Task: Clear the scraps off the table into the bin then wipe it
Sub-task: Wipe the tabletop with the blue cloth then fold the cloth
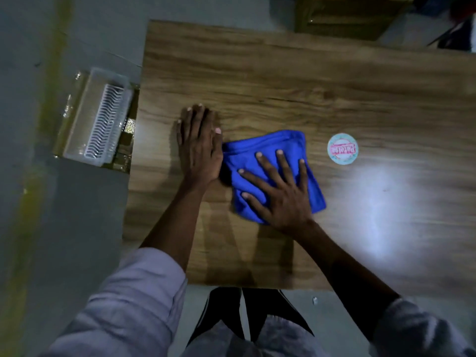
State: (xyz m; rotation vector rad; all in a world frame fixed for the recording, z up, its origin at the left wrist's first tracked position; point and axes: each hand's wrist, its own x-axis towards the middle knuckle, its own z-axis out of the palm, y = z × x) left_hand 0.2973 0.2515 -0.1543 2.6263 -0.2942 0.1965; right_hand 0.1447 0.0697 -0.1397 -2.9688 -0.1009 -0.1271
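The cloth (268, 148) is seen in a plain, vivid blue. The table (283, 81) is patterned with brown wood grain, streaked lighter and darker. The round sticker (342, 148) is coloured pale teal and crossed by a white band with pink lettering. The plastic bin (100, 117) is rendered in translucent white, with a ribbed white insert. The floor (90, 228) is grey and marked by a yellowish stripe (55, 60). The sleeve (134, 305) is coloured pale grey-lilac.
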